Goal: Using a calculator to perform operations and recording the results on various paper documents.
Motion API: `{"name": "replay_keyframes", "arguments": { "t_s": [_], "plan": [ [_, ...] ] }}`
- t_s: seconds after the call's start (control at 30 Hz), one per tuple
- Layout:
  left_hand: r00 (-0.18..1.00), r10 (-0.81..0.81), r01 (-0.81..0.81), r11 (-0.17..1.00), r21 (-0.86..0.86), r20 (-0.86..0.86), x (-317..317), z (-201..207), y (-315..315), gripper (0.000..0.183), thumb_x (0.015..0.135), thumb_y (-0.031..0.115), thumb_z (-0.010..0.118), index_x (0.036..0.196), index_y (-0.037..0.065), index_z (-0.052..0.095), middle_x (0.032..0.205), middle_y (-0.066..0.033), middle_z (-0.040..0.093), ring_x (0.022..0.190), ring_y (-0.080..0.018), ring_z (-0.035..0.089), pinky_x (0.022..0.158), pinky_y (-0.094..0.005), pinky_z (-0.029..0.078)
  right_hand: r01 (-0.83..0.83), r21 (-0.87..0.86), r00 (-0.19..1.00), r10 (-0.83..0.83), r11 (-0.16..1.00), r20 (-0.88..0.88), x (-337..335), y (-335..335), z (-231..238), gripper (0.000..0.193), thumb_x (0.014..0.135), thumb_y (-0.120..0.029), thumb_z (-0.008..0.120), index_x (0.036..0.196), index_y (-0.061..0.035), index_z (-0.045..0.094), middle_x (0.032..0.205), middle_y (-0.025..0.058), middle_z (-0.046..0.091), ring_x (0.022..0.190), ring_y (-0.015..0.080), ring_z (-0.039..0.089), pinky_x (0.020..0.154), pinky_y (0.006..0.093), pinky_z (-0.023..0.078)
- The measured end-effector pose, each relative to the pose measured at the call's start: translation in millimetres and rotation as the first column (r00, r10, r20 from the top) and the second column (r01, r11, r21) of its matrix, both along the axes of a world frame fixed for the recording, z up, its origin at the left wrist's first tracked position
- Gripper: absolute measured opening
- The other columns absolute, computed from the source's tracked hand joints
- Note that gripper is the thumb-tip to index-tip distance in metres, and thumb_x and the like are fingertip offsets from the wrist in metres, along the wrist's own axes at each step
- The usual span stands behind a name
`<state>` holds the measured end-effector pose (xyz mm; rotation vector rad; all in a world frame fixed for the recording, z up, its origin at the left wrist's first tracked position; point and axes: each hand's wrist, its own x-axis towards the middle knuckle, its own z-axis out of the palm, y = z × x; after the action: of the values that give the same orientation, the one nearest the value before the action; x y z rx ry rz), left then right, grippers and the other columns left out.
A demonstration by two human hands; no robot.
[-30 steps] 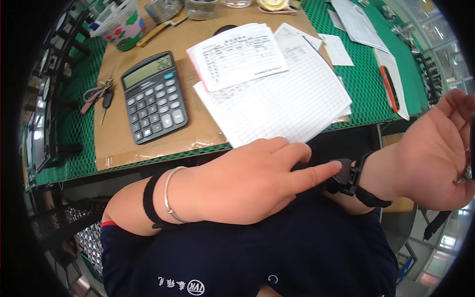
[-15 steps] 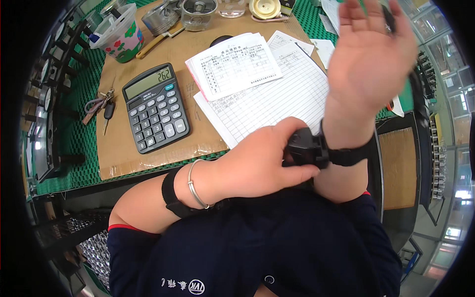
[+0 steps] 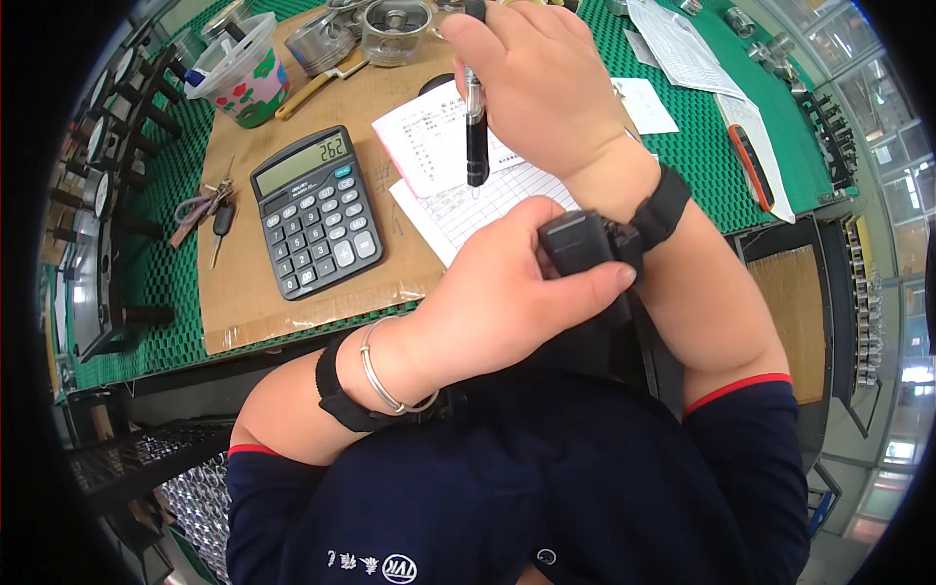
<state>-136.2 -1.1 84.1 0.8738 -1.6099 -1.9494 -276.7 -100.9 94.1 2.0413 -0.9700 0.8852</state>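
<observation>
- Holding the black boxy device [image 3: 582, 244] at the right wrist, the person's left grip [image 3: 502, 292] is partly closed, its thumb against the near side; the fingers behind are mostly hidden.
- The device sits within the left grip, just beside the black wrist strap [image 3: 667, 208]; whether the two are joined cannot be told.
- The step in hand looks like handling or adjusting the device; the next move seems to call for a steady right wrist and a secure thumb hold.
- Beyond the left grip, the right grip [image 3: 546, 73] curls around a black-and-clear pen [image 3: 476, 136], its black end toward the person.
- Below the pen lie a printed slip [image 3: 424, 136] and a ruled sheet [image 3: 448, 219].
- Left of the left grip, a calculator [image 3: 317, 214] rests on the bench [image 3: 697, 156], over brown cardboard [image 3: 234, 302].
</observation>
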Motion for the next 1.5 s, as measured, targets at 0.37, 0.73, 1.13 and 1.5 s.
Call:
{"name": "replay_keyframes", "arguments": {
  "t_s": [0.37, 0.73, 1.13, 1.5],
  "plan": [
    [0.923, -0.363, 0.347, 0.928, -0.133, -0.126, 8.4, 24.1, -1.4, 0.052, 0.091, 0.024, 0.071, 0.124, -0.005, 0.043, 0.109, -0.0173, 0.068, 0.094, -0.0214, 0.069, 0.084, -0.0334, 0.056, -0.193, 0.486, 0.905, -0.037, 0.853, 0.424, 23.9, 18.5, -14.4, 0.012, 0.096, -0.019, 0.059, 0.103, -0.0089, 0.058, 0.092, 0.0081, 0.064, 0.084, 0.0254, 0.062, 0.077, 0.0375, 0.046],
    [0.960, 0.120, 0.196, 0.357, -0.913, 0.253, 91.8, -45.5, -12.8, 0.040, 0.080, 0.017, 0.074, 0.115, 0.003, 0.063, 0.119, -0.0130, 0.064, 0.110, -0.0310, 0.061, 0.091, -0.0402, 0.050, -0.865, 0.477, 0.355, -0.483, 0.155, 0.801, -21.5, 84.1, -34.9, 0.031, 0.101, -0.023, 0.042, 0.109, 0.0014, 0.060, 0.087, 0.0058, 0.061, 0.079, 0.0110, 0.054, 0.075, 0.0247, 0.045],
    [0.925, 0.299, 0.217, 0.091, -0.972, 0.234, 75.6, -83.2, -12.1, 0.043, 0.074, 0.019, 0.074, 0.112, 0.000, 0.065, 0.122, -0.0136, 0.063, 0.117, -0.0307, 0.059, 0.092, -0.0391, 0.052, -0.784, 0.575, 0.416, -0.489, 0.235, 0.767, 13.2, 64.2, -52.3, 0.017, 0.091, -0.009, 0.068, 0.079, -0.0037, 0.058, 0.070, -0.0017, 0.058, 0.064, 0.0030, 0.049, 0.057, 0.0213, 0.040],
    [0.929, 0.341, 0.161, -0.015, -0.987, 0.146, 71.7, -88.7, -17.0, 0.022, 0.083, 0.012, 0.060, 0.101, 0.002, 0.069, 0.112, -0.0113, 0.067, 0.108, -0.0268, 0.065, 0.083, -0.0307, 0.056, -0.621, 0.697, 0.586, -0.377, 0.360, 0.717, 16.8, 67.7, -61.8, 0.019, 0.086, -0.008, 0.073, 0.076, -0.0045, 0.058, 0.064, 0.0008, 0.058, 0.060, 0.0054, 0.051, 0.053, 0.0241, 0.040]
  ]
}}
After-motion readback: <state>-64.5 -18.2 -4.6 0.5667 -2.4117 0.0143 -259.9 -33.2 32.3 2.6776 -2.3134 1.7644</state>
